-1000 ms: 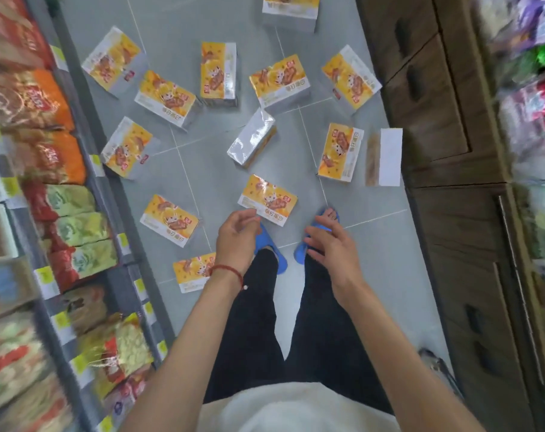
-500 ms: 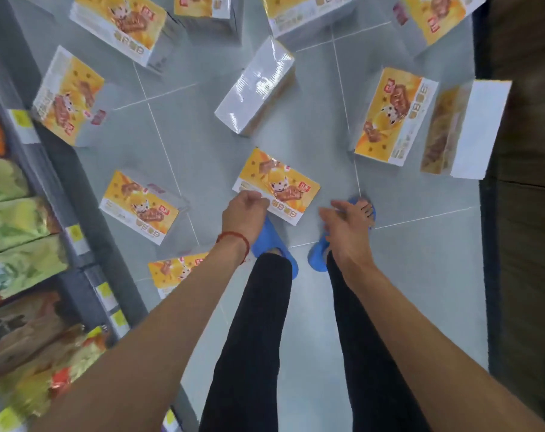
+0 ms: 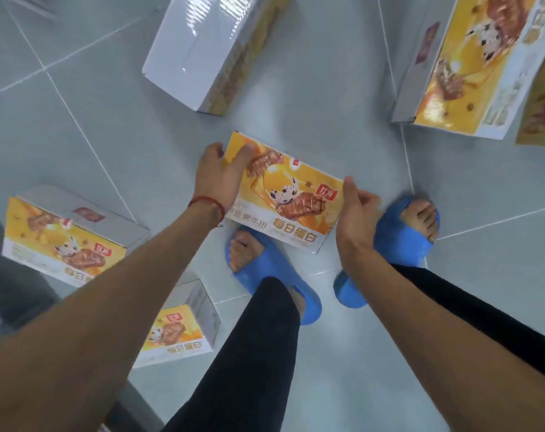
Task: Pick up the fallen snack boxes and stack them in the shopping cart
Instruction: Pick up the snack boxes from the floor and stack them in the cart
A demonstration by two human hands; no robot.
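Orange snack box (spotted print), blue slippers

Middle box sat between left hand and right hand, just ahead of feet. Far box lay beyond it; right box far right; left box, near box on floor leftward.
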